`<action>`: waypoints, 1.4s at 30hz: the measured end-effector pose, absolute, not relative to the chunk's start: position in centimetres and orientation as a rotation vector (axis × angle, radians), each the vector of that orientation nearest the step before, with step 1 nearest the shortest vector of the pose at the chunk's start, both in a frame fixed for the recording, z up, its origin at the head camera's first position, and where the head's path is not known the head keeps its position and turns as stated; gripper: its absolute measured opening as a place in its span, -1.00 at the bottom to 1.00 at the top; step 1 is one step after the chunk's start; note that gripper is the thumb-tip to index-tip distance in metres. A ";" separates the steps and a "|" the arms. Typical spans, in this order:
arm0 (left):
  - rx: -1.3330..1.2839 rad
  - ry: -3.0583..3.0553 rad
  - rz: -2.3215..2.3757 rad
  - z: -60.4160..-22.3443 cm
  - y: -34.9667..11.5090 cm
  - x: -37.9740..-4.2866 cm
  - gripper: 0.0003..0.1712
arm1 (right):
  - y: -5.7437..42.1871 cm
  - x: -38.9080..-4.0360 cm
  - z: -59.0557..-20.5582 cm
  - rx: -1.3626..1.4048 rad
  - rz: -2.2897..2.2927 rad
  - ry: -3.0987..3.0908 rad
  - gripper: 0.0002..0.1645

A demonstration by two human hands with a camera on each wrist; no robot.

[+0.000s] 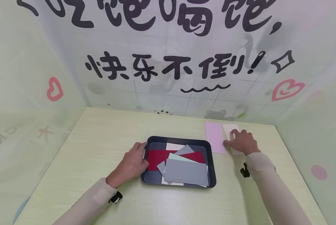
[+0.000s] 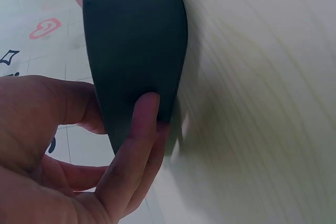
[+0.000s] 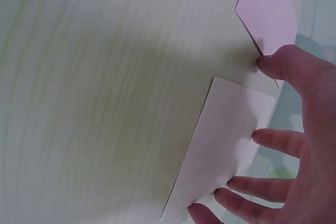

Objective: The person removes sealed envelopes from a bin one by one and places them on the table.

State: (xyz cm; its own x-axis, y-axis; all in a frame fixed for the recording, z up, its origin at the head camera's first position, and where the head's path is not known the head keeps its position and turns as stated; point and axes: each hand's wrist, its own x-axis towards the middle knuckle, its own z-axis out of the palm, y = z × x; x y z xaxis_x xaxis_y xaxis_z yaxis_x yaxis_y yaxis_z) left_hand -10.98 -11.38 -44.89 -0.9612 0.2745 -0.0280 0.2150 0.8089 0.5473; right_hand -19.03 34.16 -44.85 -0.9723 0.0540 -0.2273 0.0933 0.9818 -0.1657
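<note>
My left hand grips the left end of a dark rectangular tray. In the left wrist view its fingers lie against the outer wall of the tray. Inside the tray, loose cards overlap: a grey card on top, red card, pale green and white ones below. To the right of the tray, my right hand has its fingers spread. In the right wrist view, fingertips touch a cream card, while the thumb is at the edge of a pink card.
Tray and cards are on a light wood-grain table. A printed curtain with large black characters stands behind it, with side panels left and right. The pink and cream cards lie side by side near the table's back edge.
</note>
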 end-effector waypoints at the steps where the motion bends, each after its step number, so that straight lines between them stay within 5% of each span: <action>1: 0.393 2.886 0.854 -44.9 -11.4 -11.0 -0.26 | 34.2 -19.0 -44.8 0.114 -0.256 2.901 -0.04; 21: 0.387 2.881 0.854 -44.9 -11.2 -10.9 -0.26 | 34.3 -18.5 -44.4 0.036 -0.233 2.981 -0.08; 34: 0.387 2.885 0.852 -45.0 -11.3 -11.1 -0.25 | 26.8 -17.4 -41.9 -0.412 -0.139 3.171 -0.39; 42: 0.401 2.897 0.844 -45.1 -11.3 -11.1 -0.26 | 21.8 -15.5 -40.5 -0.933 -0.132 3.106 -0.46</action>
State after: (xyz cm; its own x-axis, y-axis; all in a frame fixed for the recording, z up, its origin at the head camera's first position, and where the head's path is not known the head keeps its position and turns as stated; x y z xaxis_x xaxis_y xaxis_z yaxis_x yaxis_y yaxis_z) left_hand -11.07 -11.31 -45.13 -0.9606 0.2771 -0.0201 0.2230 0.8119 0.5395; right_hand -15.47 21.82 -40.53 -0.8298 -0.5445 0.1226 -0.5529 0.8319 -0.0478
